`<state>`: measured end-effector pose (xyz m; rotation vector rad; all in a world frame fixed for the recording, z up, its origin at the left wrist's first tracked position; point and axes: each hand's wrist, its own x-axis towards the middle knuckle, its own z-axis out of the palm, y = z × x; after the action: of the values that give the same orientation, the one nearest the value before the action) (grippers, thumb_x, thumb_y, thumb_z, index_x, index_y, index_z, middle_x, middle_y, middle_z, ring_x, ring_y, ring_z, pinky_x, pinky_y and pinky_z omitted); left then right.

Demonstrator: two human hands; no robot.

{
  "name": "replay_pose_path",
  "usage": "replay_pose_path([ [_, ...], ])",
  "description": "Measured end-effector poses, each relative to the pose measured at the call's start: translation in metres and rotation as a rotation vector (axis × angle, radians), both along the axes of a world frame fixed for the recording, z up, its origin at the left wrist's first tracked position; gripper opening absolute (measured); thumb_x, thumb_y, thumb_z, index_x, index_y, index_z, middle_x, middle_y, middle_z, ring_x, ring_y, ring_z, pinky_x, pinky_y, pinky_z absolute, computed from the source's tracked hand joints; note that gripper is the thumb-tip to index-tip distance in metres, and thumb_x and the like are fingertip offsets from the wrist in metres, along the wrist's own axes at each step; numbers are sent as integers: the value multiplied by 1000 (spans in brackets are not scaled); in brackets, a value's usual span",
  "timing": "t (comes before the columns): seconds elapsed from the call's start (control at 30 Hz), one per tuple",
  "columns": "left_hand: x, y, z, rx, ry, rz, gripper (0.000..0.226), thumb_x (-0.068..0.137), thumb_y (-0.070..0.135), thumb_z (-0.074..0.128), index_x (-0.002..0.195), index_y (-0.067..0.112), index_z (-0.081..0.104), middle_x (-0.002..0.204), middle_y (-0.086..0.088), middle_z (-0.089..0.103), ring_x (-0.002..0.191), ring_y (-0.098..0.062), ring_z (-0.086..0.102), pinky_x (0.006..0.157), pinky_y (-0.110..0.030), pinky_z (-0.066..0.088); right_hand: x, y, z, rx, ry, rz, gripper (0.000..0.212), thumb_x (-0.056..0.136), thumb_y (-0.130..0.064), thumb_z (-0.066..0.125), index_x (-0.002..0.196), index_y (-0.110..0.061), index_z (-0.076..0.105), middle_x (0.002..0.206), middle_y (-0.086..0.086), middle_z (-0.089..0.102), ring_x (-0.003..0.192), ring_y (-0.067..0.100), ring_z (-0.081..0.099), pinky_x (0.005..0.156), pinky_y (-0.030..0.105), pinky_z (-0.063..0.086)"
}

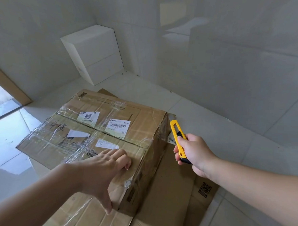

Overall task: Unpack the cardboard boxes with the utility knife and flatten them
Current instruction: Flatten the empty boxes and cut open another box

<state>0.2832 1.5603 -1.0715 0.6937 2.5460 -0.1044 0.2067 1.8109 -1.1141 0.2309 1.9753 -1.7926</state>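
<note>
Beside the taped box's [94,132] right edge, right hand [193,153] grips the knife [178,139]; left hand [105,169] presses open-fingered.

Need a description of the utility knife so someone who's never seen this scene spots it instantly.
Start at the big taped cardboard box in the middle of the white tiled floor, with the left hand pressing on its top. Just off the box's right edge, the right hand holds the utility knife above flattened cardboard. It is a slim bright-yellow bar with a black end, the only yellow thing there.
</note>
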Motion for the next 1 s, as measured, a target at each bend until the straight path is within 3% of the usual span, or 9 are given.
replay_pose_path([
  [0.17,0,-2,-1,17,34,2,97,43,77,73,117,32,30,113,16,27,102,-4,33,95,-14,29,3,0,5,8,30,-11,21,101,-20,43,102,-4,57,76,14,60,57,22,56,50,32,49],
  [0.53,-8,7,-2,95,111,50,96,48,75,74,124,33,33,118,18,27,105,-1,29,94,-14,23,-14,-19,25,57,-4,53,19,101,-12,38,111,-3,51,82,18,58,53,22,57,46,30,52],
  [0.73,-22,20,-11,146,241,118,104,54,80,67,138,28,33,132,13,29,123,-7,29,105,-19,20,-19,-24,28,151,-3,90,21,99,-9,34,113,-5,49,81,17,56,50,21,57,40,26,46],
  [0.87,-27,24,-19,146,251,198,114,58,82,59,148,26,19,147,10,18,137,-12,18,114,-28,15,-34,-27,33,165,-1,71,24,98,-7,32,117,-4,48,84,17,55,51,21,56,39,23,45],
  [1.0,-31,24,-27,172,208,238,122,59,84,54,152,24,3,157,9,1,145,-12,-1,117,-29,0,-35,-27,31,175,-1,83,24,99,-8,32,116,-4,48,83,16,55,51,20,57,39,23,45],
])
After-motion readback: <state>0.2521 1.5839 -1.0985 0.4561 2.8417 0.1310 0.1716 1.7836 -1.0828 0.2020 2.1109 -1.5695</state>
